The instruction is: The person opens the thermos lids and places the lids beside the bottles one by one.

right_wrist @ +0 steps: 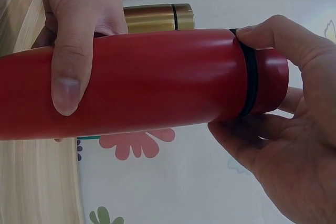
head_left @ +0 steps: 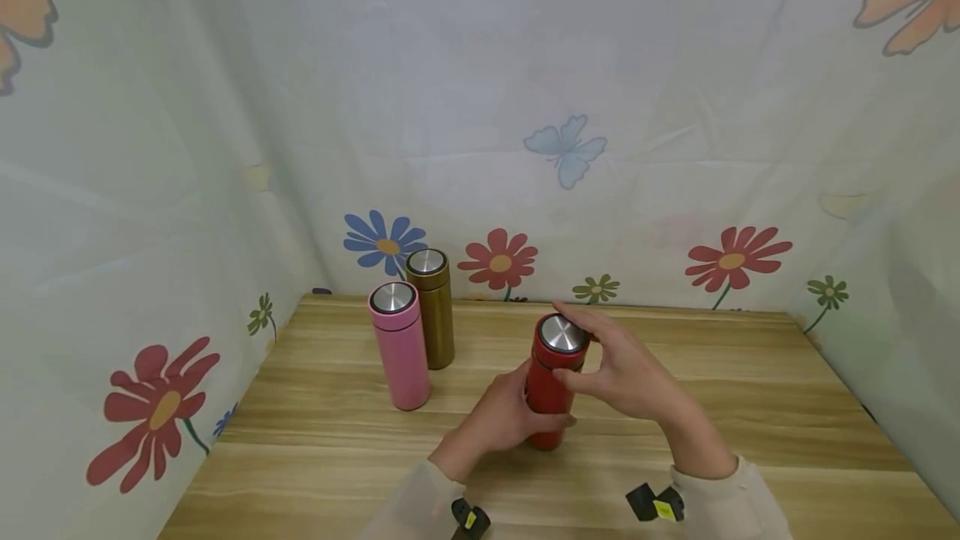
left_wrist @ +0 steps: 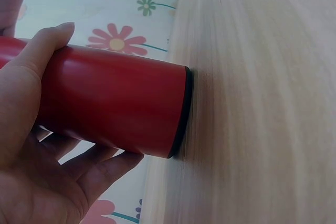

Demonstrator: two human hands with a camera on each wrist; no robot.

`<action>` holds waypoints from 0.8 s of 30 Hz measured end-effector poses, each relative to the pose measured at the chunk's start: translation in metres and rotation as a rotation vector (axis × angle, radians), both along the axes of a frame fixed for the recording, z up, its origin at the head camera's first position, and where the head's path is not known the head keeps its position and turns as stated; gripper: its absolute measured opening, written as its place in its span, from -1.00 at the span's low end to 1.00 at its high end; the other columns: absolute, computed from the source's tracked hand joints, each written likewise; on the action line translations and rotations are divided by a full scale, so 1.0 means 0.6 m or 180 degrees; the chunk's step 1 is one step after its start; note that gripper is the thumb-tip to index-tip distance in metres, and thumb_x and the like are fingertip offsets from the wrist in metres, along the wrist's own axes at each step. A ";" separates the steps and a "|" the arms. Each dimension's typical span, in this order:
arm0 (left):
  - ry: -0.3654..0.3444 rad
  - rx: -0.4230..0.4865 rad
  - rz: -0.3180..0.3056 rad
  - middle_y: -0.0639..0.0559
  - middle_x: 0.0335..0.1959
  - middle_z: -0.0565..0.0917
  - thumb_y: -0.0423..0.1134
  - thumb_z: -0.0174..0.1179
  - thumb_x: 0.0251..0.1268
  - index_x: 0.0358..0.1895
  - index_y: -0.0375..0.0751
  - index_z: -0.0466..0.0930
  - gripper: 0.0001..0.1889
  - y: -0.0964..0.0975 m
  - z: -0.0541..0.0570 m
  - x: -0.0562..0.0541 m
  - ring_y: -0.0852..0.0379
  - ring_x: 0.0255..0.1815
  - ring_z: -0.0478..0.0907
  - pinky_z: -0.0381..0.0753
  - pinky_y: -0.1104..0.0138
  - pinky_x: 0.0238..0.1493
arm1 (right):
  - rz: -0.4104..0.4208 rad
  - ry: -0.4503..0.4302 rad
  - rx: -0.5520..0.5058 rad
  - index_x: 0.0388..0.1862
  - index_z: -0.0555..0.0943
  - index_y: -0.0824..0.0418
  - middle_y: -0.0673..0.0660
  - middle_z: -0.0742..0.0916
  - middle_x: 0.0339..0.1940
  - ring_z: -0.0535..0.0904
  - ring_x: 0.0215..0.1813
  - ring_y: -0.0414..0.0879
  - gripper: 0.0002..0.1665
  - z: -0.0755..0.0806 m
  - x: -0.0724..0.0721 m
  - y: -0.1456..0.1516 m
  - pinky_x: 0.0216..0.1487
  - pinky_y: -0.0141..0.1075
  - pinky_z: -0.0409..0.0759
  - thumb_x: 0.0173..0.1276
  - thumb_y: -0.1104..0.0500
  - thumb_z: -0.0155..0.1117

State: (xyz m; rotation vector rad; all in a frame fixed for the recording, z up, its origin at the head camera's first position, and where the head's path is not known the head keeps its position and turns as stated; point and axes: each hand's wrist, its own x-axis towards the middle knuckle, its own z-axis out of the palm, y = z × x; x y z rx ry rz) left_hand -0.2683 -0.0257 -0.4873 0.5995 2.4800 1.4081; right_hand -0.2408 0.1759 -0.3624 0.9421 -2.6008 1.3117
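A red thermos bottle (head_left: 546, 396) with a shiny metal disc on its lid (head_left: 562, 334) stands near the middle of the wooden table. Low on its body, my left hand (head_left: 501, 413) grips it, the thumb lying across the near side. The left wrist view shows the black base rim (left_wrist: 182, 113) against the tabletop. My right hand (head_left: 626, 373) holds the top, its thumb (right_wrist: 252, 36) at the black ring below the lid and its fingers round the far side. In the right wrist view the lid sits on the body, with the dark ring between them.
Left of the red bottle stand a pink thermos bottle (head_left: 402, 361) and, just behind it, a gold one (head_left: 438, 323), both with lids on. The wooden table (head_left: 675, 473) ends at a white flower-printed curtain (head_left: 465, 107) at the back and sides.
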 end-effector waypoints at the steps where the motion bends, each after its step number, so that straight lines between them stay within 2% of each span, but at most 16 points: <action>1: -0.0002 0.0002 -0.0001 0.30 0.19 0.66 0.20 0.47 0.19 0.40 0.38 0.31 -0.27 0.000 0.000 0.000 0.24 0.17 0.63 0.60 0.00 0.33 | -0.0003 -0.0004 -0.0009 0.58 0.34 0.14 0.09 0.61 0.41 0.59 0.32 -0.01 -0.05 0.000 0.000 0.000 0.33 0.04 0.61 0.24 0.32 0.52; 5: -0.0016 0.0033 -0.0013 0.31 0.19 0.66 0.23 0.46 0.18 0.39 0.39 0.32 -0.26 -0.001 -0.001 0.000 0.24 0.17 0.63 0.60 0.00 0.34 | -0.0006 0.0039 -0.0035 0.56 0.35 0.15 0.09 0.63 0.35 0.61 0.26 -0.04 -0.04 0.000 0.000 -0.002 0.29 0.00 0.63 0.21 0.26 0.57; 10: -0.0027 0.0092 -0.0038 0.31 0.21 0.66 0.20 0.46 0.20 0.41 0.42 0.31 -0.27 -0.002 -0.002 -0.001 0.24 0.19 0.62 0.59 -0.01 0.35 | -0.0112 0.0123 -0.0009 0.56 0.33 0.12 0.06 0.65 0.26 0.61 0.18 -0.07 0.03 0.002 0.003 -0.003 0.18 -0.13 0.67 0.17 0.09 0.65; 18: -0.0052 0.0047 0.0002 0.29 0.25 0.64 0.25 0.47 0.16 0.45 0.43 0.27 -0.19 0.000 -0.003 -0.003 0.20 0.24 0.61 0.59 -0.03 0.36 | -0.0797 0.0043 0.0317 0.52 0.38 0.11 0.10 0.61 0.23 0.56 0.14 -0.01 0.08 0.009 0.018 -0.015 0.07 -0.10 0.65 0.11 -0.22 0.64; 24: -0.0138 0.0078 0.0027 0.29 0.24 0.65 0.26 0.47 0.14 0.45 0.40 0.29 -0.20 -0.001 -0.003 -0.002 0.18 0.24 0.61 0.59 -0.04 0.36 | -0.1238 0.0134 0.0474 0.40 0.46 0.20 0.15 0.64 0.14 0.61 0.02 0.01 0.03 0.011 0.032 -0.036 -0.05 -0.13 0.72 0.07 -0.26 0.66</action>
